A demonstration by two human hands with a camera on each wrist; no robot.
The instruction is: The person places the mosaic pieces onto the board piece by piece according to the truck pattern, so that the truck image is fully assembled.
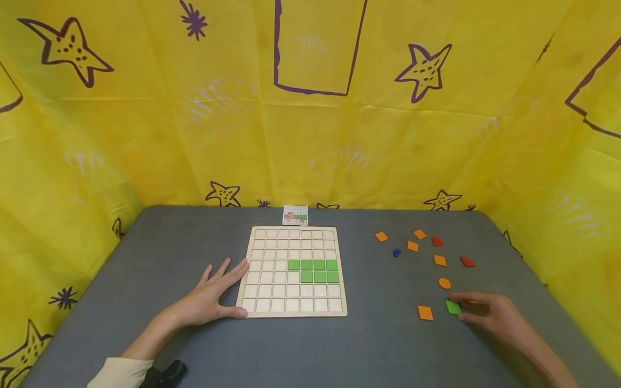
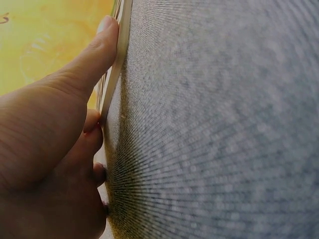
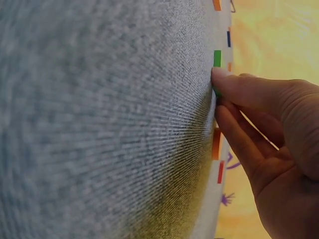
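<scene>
In the head view a wooden grid board point(image 1: 264, 291) lies flat on the table. Green square tiles point(image 1: 306, 264) fill part of two of its rows, toward the right side. With spread, fairly straight fingers, my left hand point(image 1: 206, 299) touches the board's left edge, the thumb at its near corner; the left wrist view has the thumb point(image 2: 94, 50) against the board's side. My right hand point(image 1: 499, 318) pinches a loose green square tile point(image 1: 453, 307) between thumb and finger, low at the table. The same green tile point(image 3: 217, 58) shows past the thumb tip in the right wrist view.
Around the right hand lie several orange squares point(image 1: 425, 313), an orange disc point(image 1: 444, 283), red pieces point(image 1: 467, 262) and a small blue piece point(image 1: 397, 253). A small pattern card point(image 1: 295, 215) sits behind the board. Yellow cloth point(image 1: 301, 134) hangs around the grey table point(image 1: 378, 350).
</scene>
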